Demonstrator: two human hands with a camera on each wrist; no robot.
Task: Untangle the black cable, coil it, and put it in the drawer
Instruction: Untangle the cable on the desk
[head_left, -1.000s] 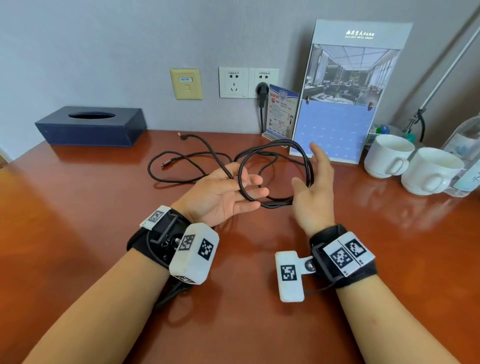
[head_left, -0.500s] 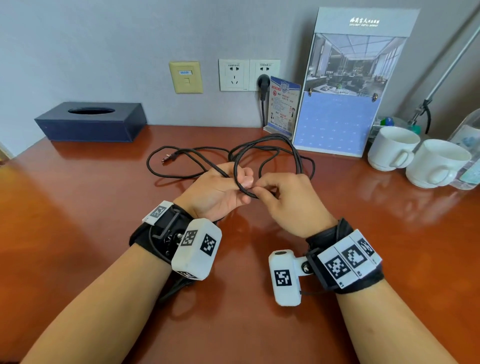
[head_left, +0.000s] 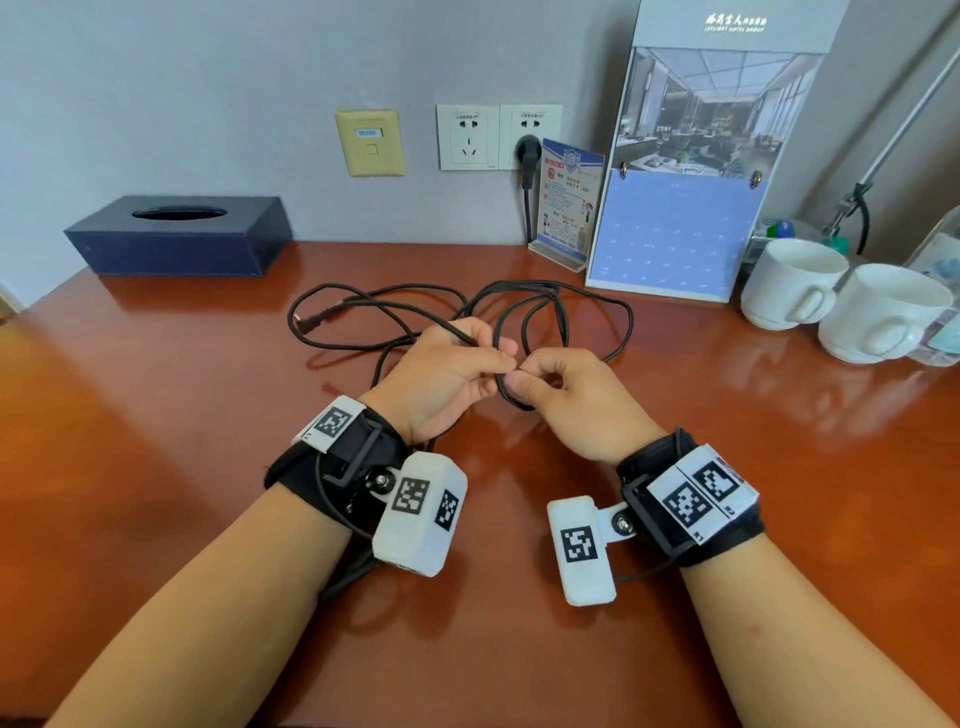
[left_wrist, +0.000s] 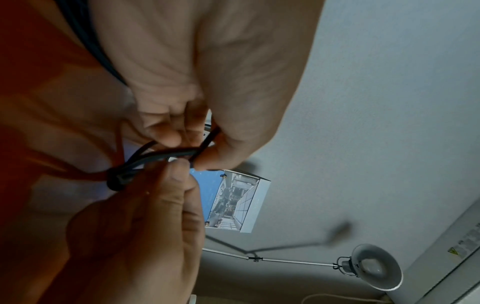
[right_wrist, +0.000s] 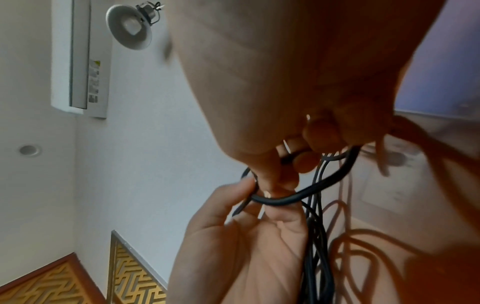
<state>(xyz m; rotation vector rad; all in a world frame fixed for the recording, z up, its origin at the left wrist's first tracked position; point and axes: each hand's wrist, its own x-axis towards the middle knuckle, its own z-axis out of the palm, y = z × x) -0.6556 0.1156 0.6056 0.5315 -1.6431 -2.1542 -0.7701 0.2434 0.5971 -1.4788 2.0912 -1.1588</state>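
1. Here, a person's two bare hands meet over a reddish wooden desk (head_left: 156, 493), working on a black cable (head_left: 524, 291).
2. The left hand (head_left: 441, 374) has its fingers curled around several strands, gathering them into a bundle; this likely anchors the part already sorted.
3. The right hand (head_left: 566, 400) pinches one strand between thumb and forefinger, touching the left fingertips, probably to feed or pull that strand through a crossing.
4. From the right wrist view, a thick loop of the cable (right_wrist: 298, 197) curves under the pinch while thinner strands hang down past the left palm.
5. Beyond the grip, away from the person, the rest of the cable lies in loose overlapping loops on the desk, with one plug end (head_left: 311, 319) lying free off to the left of the grip.
6. So untangling looks unfinished, and coiling has not begun in earnest.
7. Further beyond the grip stand a dark tissue box (head_left: 176, 236), a standing calendar (head_left: 685, 208) and two white cups (head_left: 841, 306).
8. No drawer is visible in any view.
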